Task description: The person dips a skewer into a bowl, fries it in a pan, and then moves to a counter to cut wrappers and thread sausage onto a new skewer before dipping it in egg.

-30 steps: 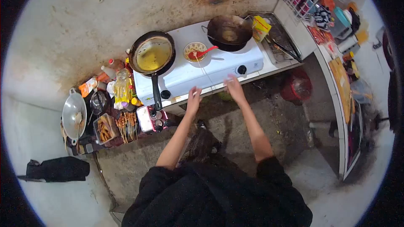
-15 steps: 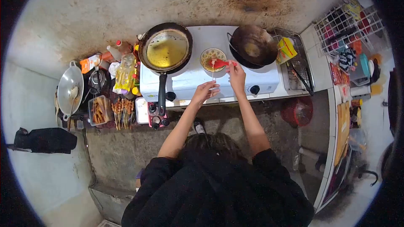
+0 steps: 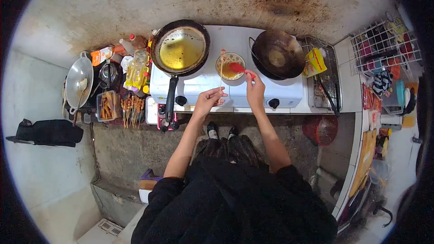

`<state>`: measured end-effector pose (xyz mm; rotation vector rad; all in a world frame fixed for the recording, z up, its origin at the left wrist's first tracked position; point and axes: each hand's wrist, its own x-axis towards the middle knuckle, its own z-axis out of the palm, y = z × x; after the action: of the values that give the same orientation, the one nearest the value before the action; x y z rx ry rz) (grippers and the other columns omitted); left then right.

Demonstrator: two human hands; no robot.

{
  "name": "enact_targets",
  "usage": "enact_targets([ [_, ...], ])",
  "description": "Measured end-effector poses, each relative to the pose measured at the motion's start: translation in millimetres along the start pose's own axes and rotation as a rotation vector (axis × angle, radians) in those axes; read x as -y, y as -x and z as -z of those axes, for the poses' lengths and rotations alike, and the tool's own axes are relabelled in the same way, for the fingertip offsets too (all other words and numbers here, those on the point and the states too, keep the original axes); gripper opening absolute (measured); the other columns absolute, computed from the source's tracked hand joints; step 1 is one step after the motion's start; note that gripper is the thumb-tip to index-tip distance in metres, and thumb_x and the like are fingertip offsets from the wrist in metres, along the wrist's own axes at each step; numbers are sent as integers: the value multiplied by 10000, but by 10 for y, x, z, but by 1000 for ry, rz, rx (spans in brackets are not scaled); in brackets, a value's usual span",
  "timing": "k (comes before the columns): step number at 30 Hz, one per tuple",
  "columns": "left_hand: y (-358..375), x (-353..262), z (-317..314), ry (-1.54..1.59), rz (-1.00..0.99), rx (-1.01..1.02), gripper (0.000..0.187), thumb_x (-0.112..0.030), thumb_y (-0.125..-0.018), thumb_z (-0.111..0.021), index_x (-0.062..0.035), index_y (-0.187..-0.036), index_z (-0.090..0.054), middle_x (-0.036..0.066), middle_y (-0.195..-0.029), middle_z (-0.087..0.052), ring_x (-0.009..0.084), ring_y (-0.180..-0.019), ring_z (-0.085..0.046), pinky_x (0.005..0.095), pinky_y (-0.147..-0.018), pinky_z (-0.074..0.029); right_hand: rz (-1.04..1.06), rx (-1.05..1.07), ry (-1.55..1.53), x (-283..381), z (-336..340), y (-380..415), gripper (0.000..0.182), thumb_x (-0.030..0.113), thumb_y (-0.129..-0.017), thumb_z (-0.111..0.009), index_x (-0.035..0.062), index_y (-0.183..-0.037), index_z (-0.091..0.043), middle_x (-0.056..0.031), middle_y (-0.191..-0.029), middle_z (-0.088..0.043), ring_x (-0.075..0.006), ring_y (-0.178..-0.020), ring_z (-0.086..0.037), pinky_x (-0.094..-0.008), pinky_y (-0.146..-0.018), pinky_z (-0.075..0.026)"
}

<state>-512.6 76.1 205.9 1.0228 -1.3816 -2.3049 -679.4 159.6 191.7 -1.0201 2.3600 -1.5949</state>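
Note:
My left hand (image 3: 209, 102) pinches the lower end of a thin skewer (image 3: 221, 77), which stands nearly upright with small pieces of food at its tip. The skewer passes in front of the left side of a patterned bowl (image 3: 233, 56) on the white stove. My right hand (image 3: 255, 91) is closed on the handle of a red basting brush (image 3: 237, 67). Its head rests in or just over the orange-brown liquid in the bowl. Left of the bowl sits a frying pan (image 3: 181, 47) with yellow oil, and a dark wok (image 3: 279, 54) is on the right.
Several loaded skewers (image 3: 133, 110) lie at the left beside a plastic box (image 3: 109, 105) of brown food. The frying pan's handle (image 3: 171, 97) juts over the stove's front edge. Tongs (image 3: 327, 95) lie on a rack tray at the right. A metal wok (image 3: 78, 83) stands far left.
My left hand has moved left and the skewer's tip has risen away from the brush. The brush has shifted slightly right, its head now down at the bowl's liquid. The camera view has shifted slightly.

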Motion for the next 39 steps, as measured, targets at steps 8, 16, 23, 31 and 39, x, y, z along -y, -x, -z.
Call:
enact_targets([
  [8, 30, 55, 27, -35, -13, -69, 303, -153, -816, -592, 23, -1061, -563, 62, -846, -608, 99, -676, -584, 209, -631, -488, -470, 16, -515, -208, -2, 2, 313, 272, -915, -399, 16, -999, -558, -53, -763, -596, -97, -669, -561, -202, -510, -421],
  [16, 21, 171, 24, -63, 25, -61, 308, -177, -810, -605, -3, -1062, -575, 56, -885, -603, 77, -688, -556, 196, -644, -479, -334, -69, -524, 57, 252, -85, 311, 256, -923, -386, -1, -1001, -543, -55, -790, -587, -97, -728, -552, -236, -627, -446],
  [23, 90, 186, 42, -26, 43, -33, 277, -110, -809, -593, 28, -1048, -573, 49, -824, -607, 73, -621, -535, 184, -587, -461, -133, 37, -347, 153, 191, -140, 258, 218, -911, -425, 20, -1016, -552, -58, -819, -587, -113, -767, -544, -243, -717, -427],
  [31, 115, 186, 63, -8, 68, -65, 273, -109, -798, -607, 33, -1029, -580, 31, -767, -595, 63, -599, -515, 180, -551, -434, -42, 55, -236, 166, 219, -180, 220, 182, -894, -452, 26, -979, -582, -69, -831, -607, -132, -794, -572, -268, -709, -440],
  [39, 10, 302, 101, -200, -135, -235, 224, -115, -752, -656, 37, -915, -631, 23, -658, -584, 60, -513, -528, 194, -453, -414, -6, 66, -43, -5, 15, -126, 199, 161, -878, -464, 17, -958, -576, -113, -833, -613, -189, -749, -594, -295, -687, -452],
])
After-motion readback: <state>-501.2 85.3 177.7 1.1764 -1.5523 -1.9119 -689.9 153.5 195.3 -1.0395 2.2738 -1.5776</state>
